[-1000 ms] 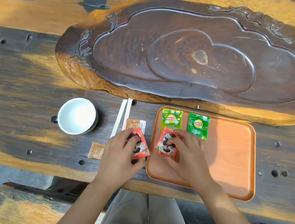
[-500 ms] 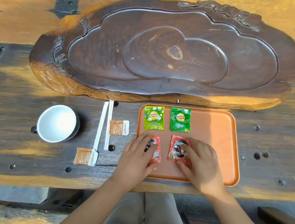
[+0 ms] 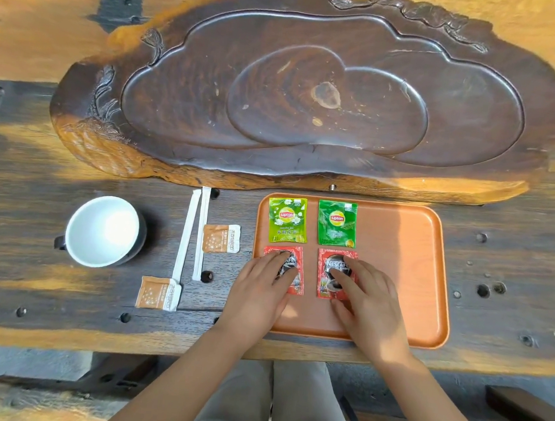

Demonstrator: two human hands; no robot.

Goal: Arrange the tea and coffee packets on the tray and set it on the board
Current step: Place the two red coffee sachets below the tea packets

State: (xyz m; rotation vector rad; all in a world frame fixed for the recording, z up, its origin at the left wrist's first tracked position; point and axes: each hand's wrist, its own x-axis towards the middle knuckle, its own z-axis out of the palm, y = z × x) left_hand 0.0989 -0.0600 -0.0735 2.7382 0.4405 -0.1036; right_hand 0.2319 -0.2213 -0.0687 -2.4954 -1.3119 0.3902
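Both red coffee packets, held up in the hands approx 1 s ago (left one off the tray, over the table), now lie flat on the tray in a front row. Left hand fingers spread, pressing flat on the left coffee packet; right hand likewise spread, fingertips pressing down on the right coffee packet. No pinch on either; looks like squaring/flattening so they sit in line w/ the row behind. Back row: light green tea packet and dark green tea packet, side by side, each directly behind a coffee packet, giving a 2x2 grid at the tray's left end; right half of tray bare. Tray sits on the table, its far edge just beside the near edge of the carved wooden board, not yet on it. Left of tray, untouched: two orange sachets, two white wrapped sticks, white cup. Judgement: tea/coffee arranging approx done; remaining step is lifting the tray onto the board. Flat loose packets may slide if tray tips, so keep it level.
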